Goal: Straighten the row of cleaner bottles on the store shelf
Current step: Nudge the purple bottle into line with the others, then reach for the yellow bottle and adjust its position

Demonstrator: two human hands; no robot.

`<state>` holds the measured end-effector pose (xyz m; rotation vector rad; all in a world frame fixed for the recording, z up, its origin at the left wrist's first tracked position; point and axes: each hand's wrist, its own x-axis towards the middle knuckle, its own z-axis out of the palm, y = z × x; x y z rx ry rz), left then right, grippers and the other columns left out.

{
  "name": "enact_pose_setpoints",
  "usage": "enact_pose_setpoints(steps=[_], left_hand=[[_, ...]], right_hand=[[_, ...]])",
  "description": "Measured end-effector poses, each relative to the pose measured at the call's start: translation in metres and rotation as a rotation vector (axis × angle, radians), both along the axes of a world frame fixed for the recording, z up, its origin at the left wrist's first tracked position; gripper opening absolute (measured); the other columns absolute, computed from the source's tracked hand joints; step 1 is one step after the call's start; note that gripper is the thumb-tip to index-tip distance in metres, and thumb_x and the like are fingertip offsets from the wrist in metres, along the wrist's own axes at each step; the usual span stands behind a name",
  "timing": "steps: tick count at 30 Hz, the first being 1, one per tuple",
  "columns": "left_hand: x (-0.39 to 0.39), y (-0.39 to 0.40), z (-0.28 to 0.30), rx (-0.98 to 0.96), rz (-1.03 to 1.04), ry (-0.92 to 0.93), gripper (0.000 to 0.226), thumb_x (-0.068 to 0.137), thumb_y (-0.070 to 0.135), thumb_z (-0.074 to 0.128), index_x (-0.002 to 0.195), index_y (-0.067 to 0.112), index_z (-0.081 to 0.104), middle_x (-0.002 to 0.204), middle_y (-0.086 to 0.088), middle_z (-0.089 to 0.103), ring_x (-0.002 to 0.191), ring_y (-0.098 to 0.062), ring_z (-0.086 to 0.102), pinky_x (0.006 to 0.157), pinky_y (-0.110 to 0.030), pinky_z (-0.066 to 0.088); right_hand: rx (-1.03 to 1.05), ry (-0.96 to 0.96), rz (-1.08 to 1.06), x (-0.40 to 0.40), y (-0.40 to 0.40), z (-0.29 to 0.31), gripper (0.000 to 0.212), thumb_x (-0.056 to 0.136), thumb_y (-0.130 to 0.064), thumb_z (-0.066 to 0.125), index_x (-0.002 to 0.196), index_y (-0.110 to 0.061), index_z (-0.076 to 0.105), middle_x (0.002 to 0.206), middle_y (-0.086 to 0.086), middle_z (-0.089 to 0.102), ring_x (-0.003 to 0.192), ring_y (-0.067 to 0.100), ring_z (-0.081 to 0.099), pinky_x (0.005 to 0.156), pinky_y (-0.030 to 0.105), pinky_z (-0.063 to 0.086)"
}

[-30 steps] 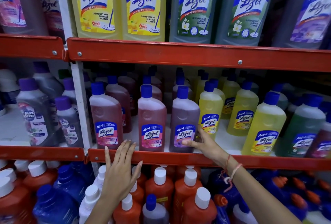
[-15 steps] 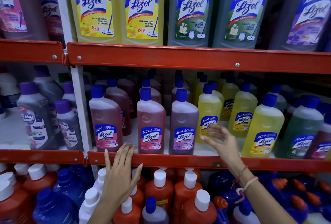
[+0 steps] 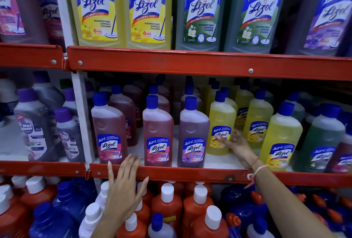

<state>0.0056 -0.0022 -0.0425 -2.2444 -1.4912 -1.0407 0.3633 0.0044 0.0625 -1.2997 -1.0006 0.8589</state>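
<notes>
The middle shelf (image 3: 190,173) holds a front row of blue-capped cleaner bottles: two pink ones (image 3: 109,129) (image 3: 158,133), a purple one (image 3: 192,135), then yellow ones. One yellow bottle (image 3: 221,121) stands set back behind the front line. My right hand (image 3: 236,144) reaches in around its lower right side, fingers spread, fingertips at its label. My left hand (image 3: 123,186) lies flat against the shelf's red front edge below the pink bottles, fingers apart, holding nothing.
Another yellow bottle (image 3: 282,137) and a green one (image 3: 322,142) stand to the right at the front. Large bottles fill the upper shelf (image 3: 190,64). Orange and blue bottles with white caps (image 3: 167,207) crowd the shelf below. A white upright (image 3: 82,116) divides off grey bottles (image 3: 36,131) at left.
My right hand has moved from the purple bottle's base rightward and deeper, up to the set-back yellow bottle. My left hand has stayed on the shelf edge.
</notes>
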Motion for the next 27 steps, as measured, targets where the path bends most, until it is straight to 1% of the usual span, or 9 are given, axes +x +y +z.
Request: enact_pose_setpoints(steps=[2,4,8,11,15,19,23,25,27], left_hand=[[0.000,0.000,0.000,-0.004,0.000,0.001,0.061,0.093,0.053,0.034,0.140,0.016,0.044,0.142,-0.005,0.053,0.138,-0.018,0.035,0.122,-0.053,-0.001],[0.000,0.000,0.000,-0.009,0.001,0.000,0.062,0.094,0.055,0.031,0.140,0.016,0.043,0.142,-0.005,0.053,0.138,-0.018,0.035,0.121,-0.053,0.000],[0.000,0.000,-0.001,-0.014,0.003,0.005,0.062,0.093,0.054,0.034,0.140,0.016,0.044,0.142,-0.005,0.053,0.138,-0.018,0.034,0.121,-0.054,0.001],[0.000,-0.001,0.000,-0.008,0.004,0.007,0.061,0.092,0.052,0.036,0.140,0.016,0.045,0.142,-0.005,0.052,0.139,-0.018,0.035,0.122,-0.055,0.001],[0.000,-0.002,0.001,-0.006,0.002,0.017,0.060,0.092,0.052,0.035,0.139,0.016,0.046,0.142,-0.004,0.052,0.138,-0.018,0.035,0.121,-0.057,0.004],[-0.001,-0.002,0.001,0.000,-0.001,0.019,0.060,0.093,0.052,0.035,0.139,0.015,0.046,0.142,-0.005,0.053,0.139,-0.017,0.034,0.122,-0.054,0.000],[-0.003,-0.002,0.001,0.000,0.000,0.032,0.061,0.092,0.052,0.035,0.138,0.014,0.047,0.140,-0.006,0.054,0.137,-0.018,0.035,0.121,-0.055,0.002],[-0.003,-0.002,0.002,-0.007,0.001,0.034,0.060,0.092,0.053,0.035,0.138,0.014,0.047,0.140,-0.006,0.054,0.137,-0.018,0.035,0.121,-0.056,0.004],[-0.003,-0.004,0.003,-0.024,0.001,0.034,0.060,0.093,0.053,0.035,0.138,0.015,0.047,0.140,-0.005,0.055,0.137,-0.017,0.035,0.121,-0.055,0.003]], right_hand=[[0.004,0.011,0.023,0.002,0.000,-0.002,0.057,0.078,-0.008,0.077,0.124,-0.014,0.044,0.125,0.018,0.064,0.108,0.029,0.063,0.100,0.045,0.049],[0.001,0.005,0.054,0.004,-0.001,-0.003,0.054,0.076,-0.013,0.078,0.121,-0.018,0.048,0.126,0.017,0.065,0.109,0.030,0.064,0.098,0.045,0.050],[-0.002,-0.064,0.120,0.007,-0.013,-0.006,0.083,0.052,-0.042,0.088,0.125,-0.023,0.055,0.121,0.011,0.070,0.111,0.026,0.067,0.092,0.037,0.055],[-0.011,-0.147,0.162,0.013,-0.026,-0.008,0.066,0.073,-0.027,0.079,0.132,-0.016,0.052,0.117,0.008,0.071,0.102,0.016,0.070,0.073,0.020,0.059],[-0.023,-0.205,0.181,0.018,-0.042,-0.008,0.070,0.068,-0.028,0.076,0.132,-0.015,0.051,0.113,0.005,0.072,0.100,0.014,0.070,0.075,0.022,0.059],[-0.030,-0.226,0.184,0.018,-0.049,-0.007,0.058,0.080,-0.018,0.073,0.133,-0.014,0.050,0.117,0.009,0.070,0.100,0.012,0.068,0.065,0.016,0.057],[-0.051,-0.266,0.182,0.014,-0.054,-0.004,0.069,0.076,-0.024,0.073,0.138,-0.011,0.046,0.120,0.006,0.068,0.105,0.013,0.065,0.071,0.018,0.057],[-0.049,-0.301,0.129,0.007,-0.060,-0.001,0.076,0.075,-0.027,0.076,0.141,-0.011,0.040,0.130,0.003,0.061,0.111,0.014,0.060,0.087,0.023,0.053],[0.006,-0.313,-0.016,-0.003,-0.068,-0.001,0.094,0.068,-0.032,0.080,0.146,-0.014,0.032,0.132,-0.002,0.051,0.120,0.016,0.051,0.101,0.032,0.045]])
